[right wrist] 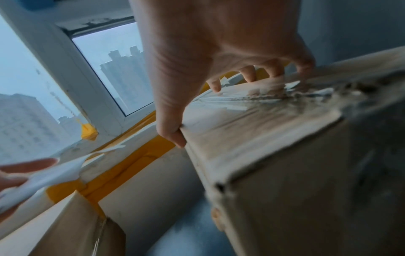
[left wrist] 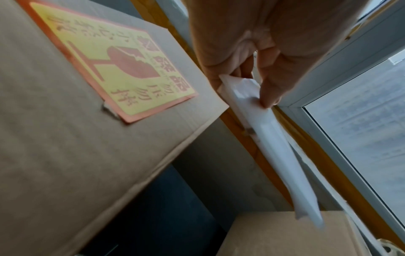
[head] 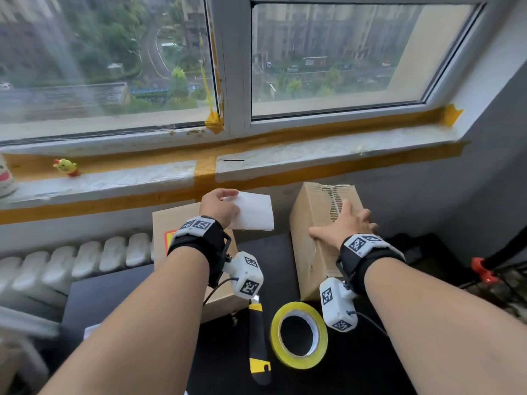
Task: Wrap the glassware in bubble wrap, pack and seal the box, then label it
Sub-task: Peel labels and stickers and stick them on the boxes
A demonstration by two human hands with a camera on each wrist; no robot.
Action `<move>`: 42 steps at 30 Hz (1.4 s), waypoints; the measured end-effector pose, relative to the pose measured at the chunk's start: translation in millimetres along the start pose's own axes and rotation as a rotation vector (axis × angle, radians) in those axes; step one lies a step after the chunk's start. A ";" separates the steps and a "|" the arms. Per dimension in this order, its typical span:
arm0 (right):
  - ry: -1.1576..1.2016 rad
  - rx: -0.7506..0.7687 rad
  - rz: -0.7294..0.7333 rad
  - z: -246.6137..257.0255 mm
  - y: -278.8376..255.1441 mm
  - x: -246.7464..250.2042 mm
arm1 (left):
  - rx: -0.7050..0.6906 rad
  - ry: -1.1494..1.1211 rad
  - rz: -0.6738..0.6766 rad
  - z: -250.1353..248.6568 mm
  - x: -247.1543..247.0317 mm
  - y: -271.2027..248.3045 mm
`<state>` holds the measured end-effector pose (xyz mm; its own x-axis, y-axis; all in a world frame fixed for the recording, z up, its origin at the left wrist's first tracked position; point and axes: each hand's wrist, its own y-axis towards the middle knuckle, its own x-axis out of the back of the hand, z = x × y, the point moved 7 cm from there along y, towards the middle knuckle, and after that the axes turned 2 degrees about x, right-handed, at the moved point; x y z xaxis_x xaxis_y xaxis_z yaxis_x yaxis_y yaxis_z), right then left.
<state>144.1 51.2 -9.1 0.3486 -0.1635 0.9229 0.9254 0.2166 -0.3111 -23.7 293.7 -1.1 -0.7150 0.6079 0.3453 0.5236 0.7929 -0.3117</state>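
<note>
My left hand (head: 221, 208) is raised over the table and pinches a white label sheet (head: 252, 210) by its left edge. In the left wrist view, thumb and fingers (left wrist: 268, 93) squeeze the sheet (left wrist: 269, 143), which hangs edge-on. My right hand (head: 343, 225) lies spread on top of a tall cardboard box (head: 313, 252). Its thumb (right wrist: 173, 136) sits at the left top edge and the fingertips touch the torn, taped top (right wrist: 252, 110). A second cardboard box (head: 171, 220) with a red and yellow fragile sticker (left wrist: 122, 69) stands under my left hand.
A yellow tape roll (head: 299, 334) and a black and yellow utility knife (head: 258, 337) lie on the black table (head: 370, 374) near me. Behind the boxes run the taped windowsill (head: 313, 155) and a white radiator (head: 71, 263). A red clamp (head: 482, 270) is at the right.
</note>
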 end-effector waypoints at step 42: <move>1.003 0.295 0.598 70.3 -23.9 27.7 | -0.008 -0.003 0.106 -34.0 -21.3 -37.1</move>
<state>121.2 109.2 39.8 0.7924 -0.6096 0.0225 0.5541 0.7037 -0.4447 -12.2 252.7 33.3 -0.6564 0.6885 0.3084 0.6004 0.7243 -0.3391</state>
